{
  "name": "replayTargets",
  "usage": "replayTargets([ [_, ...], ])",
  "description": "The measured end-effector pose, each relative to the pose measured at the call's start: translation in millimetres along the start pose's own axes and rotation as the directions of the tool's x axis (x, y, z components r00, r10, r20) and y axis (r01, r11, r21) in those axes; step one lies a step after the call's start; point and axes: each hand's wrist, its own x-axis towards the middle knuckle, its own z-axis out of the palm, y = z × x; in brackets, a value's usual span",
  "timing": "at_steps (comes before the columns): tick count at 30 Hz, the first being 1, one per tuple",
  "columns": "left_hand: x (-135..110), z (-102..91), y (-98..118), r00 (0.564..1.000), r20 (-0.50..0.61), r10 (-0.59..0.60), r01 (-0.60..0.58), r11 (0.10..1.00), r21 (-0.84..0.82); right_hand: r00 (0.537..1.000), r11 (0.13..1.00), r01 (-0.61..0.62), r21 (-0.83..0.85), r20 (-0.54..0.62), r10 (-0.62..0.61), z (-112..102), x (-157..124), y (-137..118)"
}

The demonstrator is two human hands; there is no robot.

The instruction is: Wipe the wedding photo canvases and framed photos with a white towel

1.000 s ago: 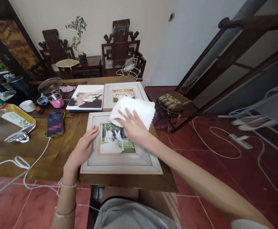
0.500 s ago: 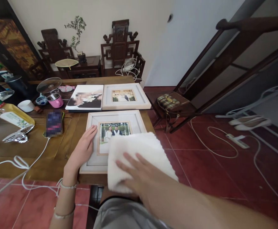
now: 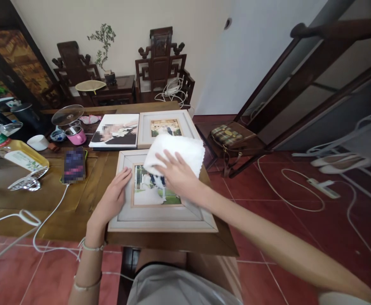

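A picture frame (image 3: 160, 219) with a pale wooden border and a wedding photo (image 3: 152, 195) lies flat near the table's front edge. My left hand (image 3: 110, 201) rests on its left border, fingers stretched out and lying flat. On the upper part of the frame, my right hand (image 3: 180, 176) presses a white cloth (image 3: 185, 148), fingers spread over it. The cloth covers the top of the photo and overlaps the lower edge of a second picture frame (image 3: 145, 127) behind. Left of that one is a photo panel (image 3: 115, 129), partly blurred out.
On the wooden table (image 3: 83, 216) to the left are a phone (image 3: 73, 165) on a white cable, an oil bottle (image 3: 20, 152), a clear hair clip (image 3: 29, 180) and a pink mug (image 3: 76, 134). A plaid bag (image 3: 226, 134) sits on a chair at right.
My right hand has slid the white cloth away from me, from the frame's lower right to its top edge, uncovering the lower photo. My left hand has stayed on the left border.
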Motion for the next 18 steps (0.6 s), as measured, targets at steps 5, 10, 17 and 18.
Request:
replayTargets([
  [5,0.1,-0.9,0.0,1.000,0.013,-0.011,0.011,1.000,-0.010,0.999,0.996,0.018,-0.084,-0.031,-0.021,3.2,32.4,18.0],
  [10,0.0,-0.2,-0.1,1.000,-0.008,0.001,-0.001,1.000,-0.029,0.988,0.990,0.138,-0.032,0.077,-0.135,-7.0,1.8,-5.5],
  [17,-0.8,0.4,-1.0,1.000,-0.009,0.007,-0.007,1.000,-0.006,0.898,0.908,0.331,0.258,0.211,-0.387,-18.2,-88.1,-50.6],
  [18,-0.8,0.5,-1.1,1.000,-0.011,0.011,-0.011,1.000,-0.003,0.888,0.889,0.347,0.298,0.201,-0.414,-16.5,-97.4,-55.1],
])
